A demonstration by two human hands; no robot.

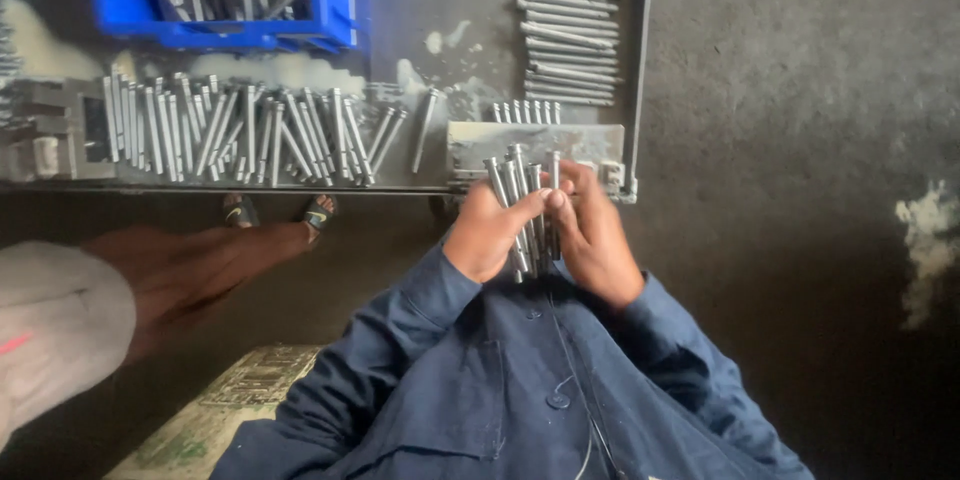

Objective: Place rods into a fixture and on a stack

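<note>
A bundle of several grey metal rods [522, 190] stands upright between both hands, close to my chest. My left hand [487, 237] wraps around the bundle from the left, thumb across the front. From the right, my right hand [597, 240] grips the same rods, fingers curled over them. Both sleeves are dark blue. The lower ends of the rods are hidden behind my hands.
A low metal table [400, 155] carries a long row of loose rods [250, 130], a neat stack of rods [570, 35] at the back right, and a blue crate [225, 0] of rods. Another person's leg [190, 265] and sandalled feet [280, 210] lie left.
</note>
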